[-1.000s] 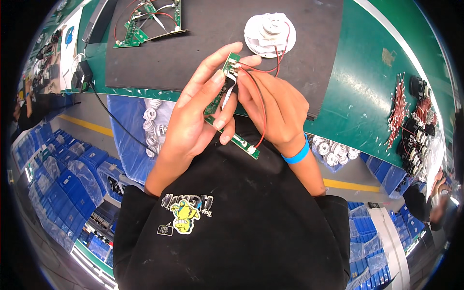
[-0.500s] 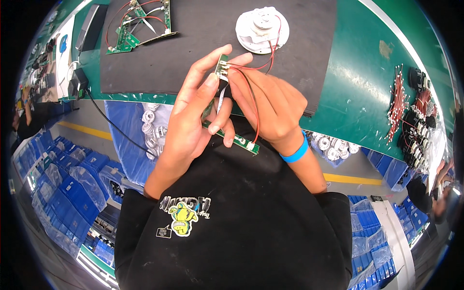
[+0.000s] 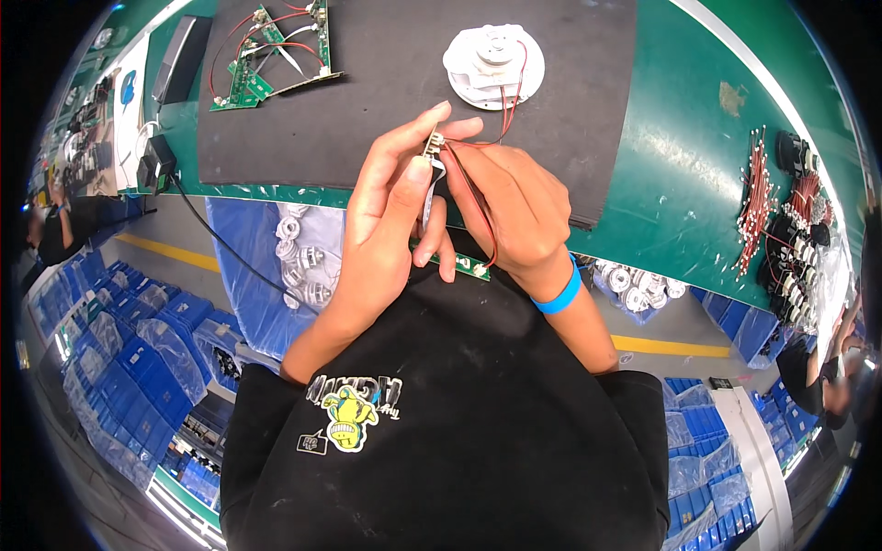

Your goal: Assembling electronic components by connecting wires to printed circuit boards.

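Observation:
My left hand (image 3: 381, 220) grips a small green circuit board between thumb and forefinger, its edge turned up toward me. A second narrow green board (image 3: 474, 267) hangs below, beside the left hand's lower fingers. A white flat cable (image 3: 428, 204) runs down from the upper board. My right hand (image 3: 519, 211) is closed at the board's white connectors (image 3: 435, 142), pinching red and black wires; its fingertips are partly hidden. One wire pair (image 3: 506, 118) leads to a round white housing (image 3: 494, 87) on the black mat; another loops down to the lower board.
On the mat (image 3: 386, 55), more wired green boards (image 3: 246, 92) lie at the far left. Bundles of red wires (image 3: 756, 202) and black parts (image 3: 792, 241) lie on the green table at right. Bags of white parts (image 3: 308, 266) sit below the table edge. A black cable (image 3: 220, 241) hangs at left.
Both hands stay together at the connectors. The left hand has shifted slightly right and down, and the upper board has turned from showing its face to nearly edge-on.

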### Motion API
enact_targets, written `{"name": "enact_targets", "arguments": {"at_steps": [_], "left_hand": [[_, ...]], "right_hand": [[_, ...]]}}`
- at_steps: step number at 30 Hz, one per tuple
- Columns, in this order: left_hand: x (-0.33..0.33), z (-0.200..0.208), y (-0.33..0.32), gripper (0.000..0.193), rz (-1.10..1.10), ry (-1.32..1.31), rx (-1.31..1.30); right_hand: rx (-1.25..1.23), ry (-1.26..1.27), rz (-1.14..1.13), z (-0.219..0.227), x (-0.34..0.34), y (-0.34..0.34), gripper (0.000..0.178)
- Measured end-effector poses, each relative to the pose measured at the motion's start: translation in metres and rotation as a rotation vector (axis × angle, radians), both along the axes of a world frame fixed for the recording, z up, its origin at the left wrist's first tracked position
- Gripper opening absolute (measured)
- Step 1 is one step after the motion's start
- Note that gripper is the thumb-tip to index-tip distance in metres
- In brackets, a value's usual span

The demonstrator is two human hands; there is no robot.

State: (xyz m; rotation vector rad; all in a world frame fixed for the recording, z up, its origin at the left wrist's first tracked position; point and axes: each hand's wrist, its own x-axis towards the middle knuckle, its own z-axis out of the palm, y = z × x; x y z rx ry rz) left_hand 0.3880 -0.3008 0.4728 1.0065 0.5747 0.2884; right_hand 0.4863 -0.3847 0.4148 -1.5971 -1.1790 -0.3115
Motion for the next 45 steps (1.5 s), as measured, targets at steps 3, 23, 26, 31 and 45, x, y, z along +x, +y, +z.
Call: {"name": "enact_targets", "arguments": {"at_steps": [3,23,26,31,45], "left_hand": [[0.000,-0.002,-0.001,0.037,-0.002,0.031,0.047],[-0.116,-0.034,0.091,0.025,0.577,0.177,0.599],[-0.226,-0.072,0.123,0.020,1.004,0.549,0.617],[-0.464,-0.302,0.042,0.027,0.780,1.169,0.464],[-0.557,-0.515,0.086,0.047,1.171,1.281,0.423]], "right_hand": [[0.012,0.015,-0.003,-0.004,0.000,0.000,0.022],[-0.370,0.466,0.028,0.080,0.116,0.065,0.019],[-0.348,0.499,0.145,0.095,0.210,0.101,0.031],[-0.376,0.504,0.341,0.085,0.292,0.168,0.038],[-0.834,0.455,0.345,0.027,0.107,0.137,0.037]]}}
